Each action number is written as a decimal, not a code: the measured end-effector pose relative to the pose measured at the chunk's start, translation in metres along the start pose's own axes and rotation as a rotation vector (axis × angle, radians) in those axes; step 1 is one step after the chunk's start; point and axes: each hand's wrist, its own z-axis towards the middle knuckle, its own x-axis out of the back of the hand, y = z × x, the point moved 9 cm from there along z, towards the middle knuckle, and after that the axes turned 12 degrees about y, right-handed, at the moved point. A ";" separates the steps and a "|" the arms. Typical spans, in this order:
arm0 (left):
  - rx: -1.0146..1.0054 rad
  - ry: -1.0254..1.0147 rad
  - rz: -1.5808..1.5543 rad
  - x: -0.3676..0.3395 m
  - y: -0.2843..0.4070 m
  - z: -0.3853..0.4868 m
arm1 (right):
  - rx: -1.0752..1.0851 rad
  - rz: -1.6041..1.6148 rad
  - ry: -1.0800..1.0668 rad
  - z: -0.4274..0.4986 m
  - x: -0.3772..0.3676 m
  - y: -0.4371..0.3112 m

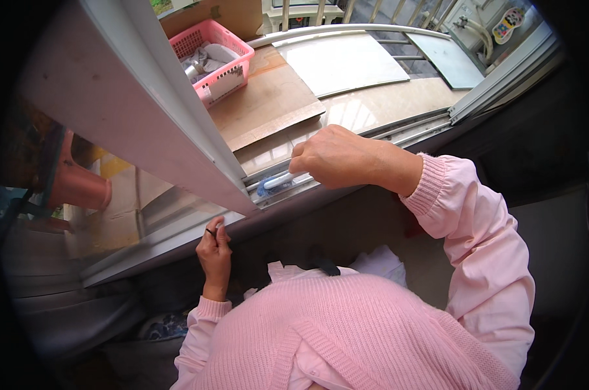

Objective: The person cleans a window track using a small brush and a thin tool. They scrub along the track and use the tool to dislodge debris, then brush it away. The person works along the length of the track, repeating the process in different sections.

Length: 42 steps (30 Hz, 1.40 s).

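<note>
My right hand [338, 156] grips the white handle of a small brush [275, 185] with blue bristles. The brush head lies in the sliding window track [396, 132], close to the foot of the white window frame [197, 122]. Part of the handle is hidden under my fingers. Lower and to the left, my left hand [215, 253] is raised at the bottom rail [177, 240] of the window sash, its fingers curled and a dark ring on one of them. Whether its fingertips touch the rail, I cannot tell. Nothing shows in that hand.
Beyond the track, a pink plastic basket [236, 63] holding cloths stands on a brown board [270, 97]. A white panel [343, 61] and a pale glassy panel [445, 58] lie further right, before metal railings [320, 12]. Behind the left pane is a reddish pot [80, 180].
</note>
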 end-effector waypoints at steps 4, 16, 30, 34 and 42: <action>0.001 0.000 0.012 0.000 -0.001 -0.001 | -0.047 0.288 0.164 0.009 0.002 0.000; -0.002 0.018 0.068 -0.001 -0.002 0.000 | -0.650 1.702 0.564 0.010 -0.062 0.021; -0.015 0.033 0.092 0.000 0.002 -0.001 | -0.767 1.273 0.631 -0.009 -0.040 0.043; -0.001 0.032 0.083 -0.001 -0.001 -0.002 | -0.694 1.537 0.739 0.003 -0.037 0.034; 0.020 0.015 0.065 -0.002 0.001 -0.001 | -0.684 1.415 0.671 0.014 -0.073 0.000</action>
